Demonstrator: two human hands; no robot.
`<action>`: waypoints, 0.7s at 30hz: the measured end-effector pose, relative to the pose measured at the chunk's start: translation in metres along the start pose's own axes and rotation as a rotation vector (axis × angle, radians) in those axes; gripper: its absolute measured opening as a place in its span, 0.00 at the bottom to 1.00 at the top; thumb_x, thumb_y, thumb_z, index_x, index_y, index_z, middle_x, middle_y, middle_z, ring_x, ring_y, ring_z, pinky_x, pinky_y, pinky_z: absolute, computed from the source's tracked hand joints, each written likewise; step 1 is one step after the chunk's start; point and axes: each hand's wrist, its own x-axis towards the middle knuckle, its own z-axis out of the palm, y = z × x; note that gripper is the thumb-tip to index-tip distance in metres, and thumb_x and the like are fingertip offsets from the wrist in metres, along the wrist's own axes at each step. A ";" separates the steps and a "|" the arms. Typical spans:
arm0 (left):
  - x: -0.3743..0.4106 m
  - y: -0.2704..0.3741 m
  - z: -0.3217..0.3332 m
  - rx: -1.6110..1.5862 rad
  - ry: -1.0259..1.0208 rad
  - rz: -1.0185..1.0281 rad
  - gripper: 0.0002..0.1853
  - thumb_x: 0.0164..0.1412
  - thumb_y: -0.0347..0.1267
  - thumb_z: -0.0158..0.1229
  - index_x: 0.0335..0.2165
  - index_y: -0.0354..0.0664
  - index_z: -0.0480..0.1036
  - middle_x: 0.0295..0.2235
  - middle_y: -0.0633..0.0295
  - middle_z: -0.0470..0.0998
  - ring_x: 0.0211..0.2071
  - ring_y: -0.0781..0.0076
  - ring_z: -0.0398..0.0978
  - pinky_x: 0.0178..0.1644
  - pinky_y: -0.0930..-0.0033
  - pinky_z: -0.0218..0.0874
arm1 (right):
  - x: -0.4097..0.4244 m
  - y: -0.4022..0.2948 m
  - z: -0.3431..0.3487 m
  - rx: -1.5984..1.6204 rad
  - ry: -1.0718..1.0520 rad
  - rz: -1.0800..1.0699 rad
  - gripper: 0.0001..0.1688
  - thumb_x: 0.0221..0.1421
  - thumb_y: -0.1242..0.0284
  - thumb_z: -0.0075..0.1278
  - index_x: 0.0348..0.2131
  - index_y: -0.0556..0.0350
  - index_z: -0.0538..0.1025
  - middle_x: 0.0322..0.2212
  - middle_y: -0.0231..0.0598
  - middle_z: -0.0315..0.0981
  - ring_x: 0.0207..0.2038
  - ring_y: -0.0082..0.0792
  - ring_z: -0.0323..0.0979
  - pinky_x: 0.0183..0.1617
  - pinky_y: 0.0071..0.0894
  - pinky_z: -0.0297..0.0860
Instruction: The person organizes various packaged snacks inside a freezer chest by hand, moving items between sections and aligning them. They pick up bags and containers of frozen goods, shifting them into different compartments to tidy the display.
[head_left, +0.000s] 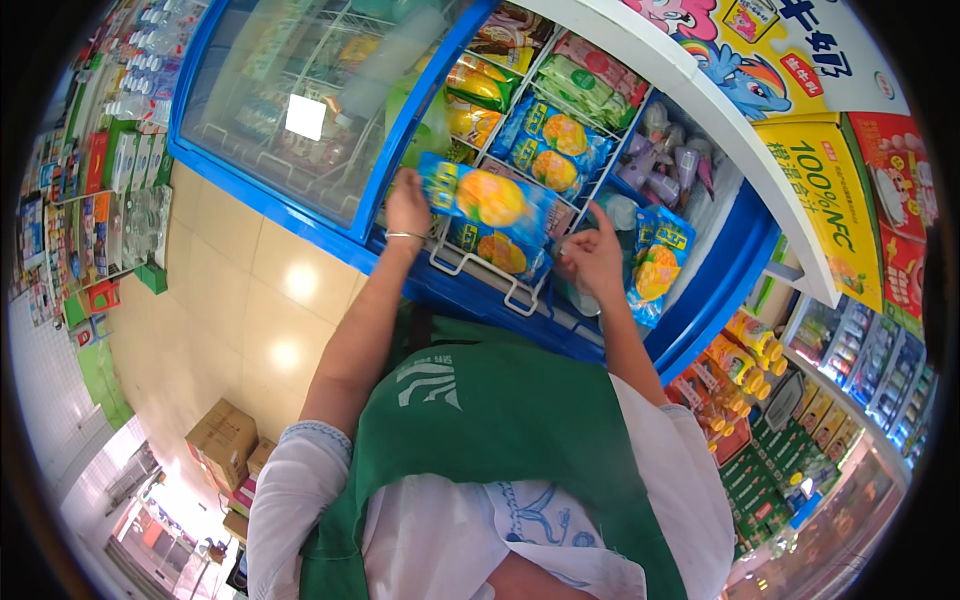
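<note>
My left hand (409, 204), with a bracelet on its wrist, grips the left end of a blue packet (491, 196) with a yellow fruit picture. The packet lies tilted above a wire basket (517, 294) in the chest freezer (450, 279). Under it sits a similar blue packet (499, 253), partly covered. My right hand (596, 255) is right of the held packet, index finger extended and fingers apart, with nothing seen in it. Just right of that hand, more blue fruit packets (656, 262) stand against the freezer's end wall. Further back in the basket lie two blue packets (555, 142).
A glass sliding lid (300, 112) with a blue frame covers the freezer's left part. Purple cone-shaped packs (675, 165) fill the far right corner. Green and pink packs (589, 82) lie in another compartment. Orange-drink bottles (739, 360) stand right; cardboard boxes (223, 435) are on the floor.
</note>
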 end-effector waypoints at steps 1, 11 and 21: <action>0.006 -0.009 -0.004 0.015 0.057 0.024 0.08 0.60 0.30 0.43 0.34 0.35 0.64 0.24 0.49 0.70 0.25 0.52 0.68 0.33 0.62 0.60 | -0.002 -0.003 -0.008 -0.084 0.026 -0.017 0.41 0.43 0.86 0.49 0.56 0.54 0.52 0.24 0.35 0.68 0.22 0.23 0.69 0.21 0.18 0.65; 0.003 0.065 0.011 -0.446 -0.435 -0.078 0.04 0.62 0.29 0.42 0.33 0.40 0.62 0.23 0.72 0.61 0.23 0.87 0.57 0.26 0.82 0.54 | 0.023 -0.012 -0.012 -0.565 -0.046 -0.371 0.23 0.49 0.73 0.50 0.46 0.55 0.66 0.29 0.37 0.69 0.28 0.28 0.69 0.30 0.29 0.66; 0.014 0.046 -0.004 -0.432 -0.646 -0.095 0.04 0.60 0.29 0.44 0.33 0.39 0.62 0.26 0.67 0.69 0.27 0.80 0.66 0.32 0.80 0.57 | 0.085 -0.039 -0.010 -0.301 -0.785 -0.054 0.32 0.41 0.68 0.59 0.47 0.55 0.67 0.38 0.39 0.71 0.39 0.28 0.69 0.40 0.28 0.66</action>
